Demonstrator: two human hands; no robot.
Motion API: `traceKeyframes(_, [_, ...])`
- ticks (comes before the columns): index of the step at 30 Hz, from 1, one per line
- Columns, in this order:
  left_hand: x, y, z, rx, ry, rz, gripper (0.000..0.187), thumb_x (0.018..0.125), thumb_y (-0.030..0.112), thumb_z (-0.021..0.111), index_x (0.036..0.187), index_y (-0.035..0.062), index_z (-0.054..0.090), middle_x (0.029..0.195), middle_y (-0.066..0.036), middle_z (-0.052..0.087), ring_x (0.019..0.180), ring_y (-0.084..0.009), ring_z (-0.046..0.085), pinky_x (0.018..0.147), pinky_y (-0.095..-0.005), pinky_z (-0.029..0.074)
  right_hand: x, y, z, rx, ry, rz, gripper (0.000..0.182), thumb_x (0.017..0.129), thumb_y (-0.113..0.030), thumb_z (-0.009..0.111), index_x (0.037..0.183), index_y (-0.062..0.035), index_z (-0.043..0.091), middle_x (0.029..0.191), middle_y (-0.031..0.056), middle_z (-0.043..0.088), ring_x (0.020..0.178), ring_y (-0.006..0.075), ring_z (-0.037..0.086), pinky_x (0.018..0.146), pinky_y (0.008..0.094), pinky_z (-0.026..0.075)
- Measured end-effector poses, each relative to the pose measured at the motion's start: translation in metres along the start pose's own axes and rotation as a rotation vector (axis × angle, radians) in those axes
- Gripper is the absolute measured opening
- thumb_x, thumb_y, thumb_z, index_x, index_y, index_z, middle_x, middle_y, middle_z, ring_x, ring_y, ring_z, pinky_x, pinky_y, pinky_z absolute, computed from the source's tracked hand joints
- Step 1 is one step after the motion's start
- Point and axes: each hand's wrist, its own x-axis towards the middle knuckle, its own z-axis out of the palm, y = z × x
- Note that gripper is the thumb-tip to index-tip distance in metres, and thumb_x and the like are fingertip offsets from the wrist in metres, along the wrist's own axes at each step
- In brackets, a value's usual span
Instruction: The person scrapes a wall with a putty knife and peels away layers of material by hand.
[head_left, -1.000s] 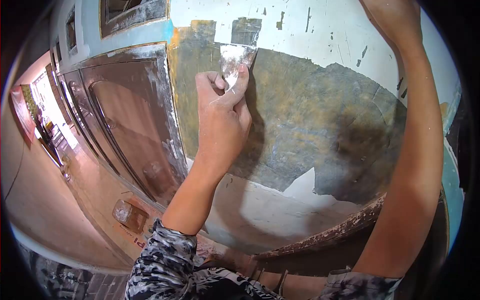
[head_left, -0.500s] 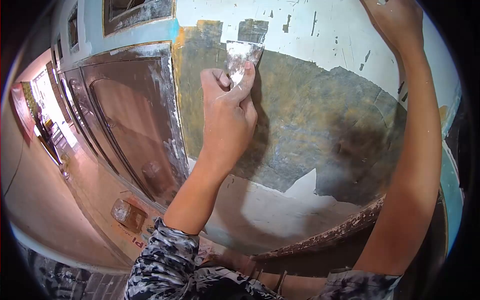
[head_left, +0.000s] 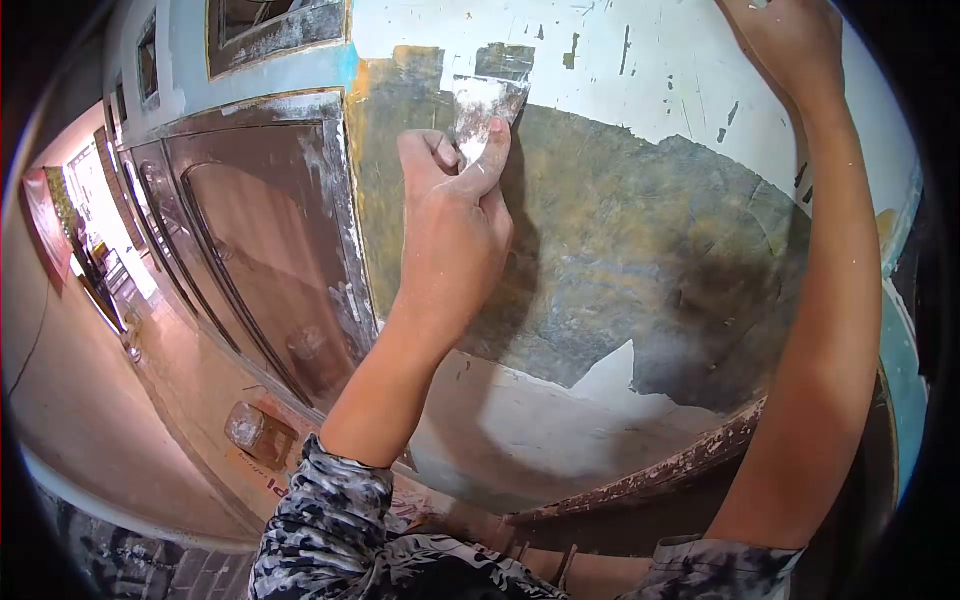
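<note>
Scraper [head_left: 480, 98] | your left hand [head_left: 455, 205]: fingers clamped on it, blade beyond fingertips | edge slightly higher than before, less dark strip [head_left: 505, 61] showing past it; likely upward stroke | right hand [head_left: 795, 52]: fingers cut off, cannot tell

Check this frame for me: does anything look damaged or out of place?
The white wall behind the scraper looks damaged: a large, dark, mottled patch with ragged edges interrupts it, and dark nicks mark the white above. The brown strip below looks chipped. White smears mark the door frame.
</note>
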Motion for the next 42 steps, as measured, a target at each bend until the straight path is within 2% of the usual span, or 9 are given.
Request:
traceKeyframes(11, [0.005, 0.001, -0.002, 0.013, 0.006, -0.004, 0.051, 0.082, -0.014, 0.063, 0.129, 0.0042, 0.073, 0.092, -0.018, 0.042, 0.09, -0.0308, 0.045, 0.08, -0.0365, 0.045, 0.001, 0.007, 0.004, 0.066, 0.01, -0.033, 0.041, 0.09, -0.034, 0.072, 0.124, -0.0107, 0.071, 0.144, 0.0111, 0.061, 0.137, 0.0303, 0.05, 0.115, 0.0467, 0.034])
traceKeyframes(19, [0.013, 0.001, -0.005, 0.075, -0.026, 0.043, 0.045, 0.086, -0.01, 0.061, 0.128, 0.0024, 0.072, 0.094, -0.02, 0.046, 0.092, -0.0337, 0.051, 0.079, -0.0408, 0.05, 0.0, 0.001, -0.002, 0.082, -0.014, 0.003, 0.041, 0.091, -0.034, 0.07, 0.124, -0.0098, 0.071, 0.145, 0.0121, 0.059, 0.138, 0.0315, 0.048, 0.117, 0.0471, 0.032])
traceKeyframes(35, [0.026, 0.01, -0.005, 0.038, -0.006, -0.013, 0.043, 0.088, -0.008, 0.059, 0.128, 0.0016, 0.072, 0.097, -0.019, 0.043, 0.088, -0.0337, 0.052, 0.079, -0.04, 0.05, 0.003, 0.0, -0.003, 0.083, -0.019, -0.005, 0.043, 0.09, -0.034, 0.072, 0.126, -0.0101, 0.071, 0.146, 0.0117, 0.058, 0.138, 0.0319, 0.048, 0.116, 0.047, 0.032])
traceKeyframes(38, [0.022, 0.006, -0.003, 0.044, -0.028, 0.0, 0.043, 0.088, -0.008, 0.059, 0.128, 0.0017, 0.072, 0.1, -0.021, 0.046, 0.09, -0.0352, 0.054, 0.08, -0.0407, 0.051, 0.004, 0.002, -0.005, 0.107, -0.035, -0.017, 0.043, 0.09, -0.034, 0.072, 0.125, -0.0098, 0.071, 0.146, 0.0117, 0.059, 0.138, 0.0319, 0.049, 0.116, 0.047, 0.033])
traceKeyframes(40, [0.023, 0.005, -0.001, 0.064, 0.019, -0.014, 0.036, 0.092, -0.003, 0.063, 0.124, 0.0082, 0.076, 0.088, -0.017, 0.048, 0.085, -0.031, 0.05, 0.08, -0.0378, 0.047, 0.003, 0.002, -0.004, 0.098, -0.026, -0.019, 0.043, 0.09, -0.034, 0.073, 0.125, -0.0098, 0.071, 0.145, 0.0119, 0.059, 0.137, 0.0319, 0.049, 0.115, 0.0469, 0.033])
traceKeyframes(42, [0.031, 0.009, -0.002, 0.052, 0.028, -0.008, 0.036, 0.092, -0.003, 0.063, 0.124, 0.0083, 0.076, 0.088, -0.017, 0.049, 0.085, -0.031, 0.051, 0.08, -0.0378, 0.047, 0.003, 0.004, -0.002, 0.107, -0.012, -0.017, 0.042, 0.089, -0.033, 0.073, 0.125, -0.0096, 0.072, 0.144, 0.0126, 0.059, 0.137, 0.0318, 0.05, 0.115, 0.0468, 0.033])
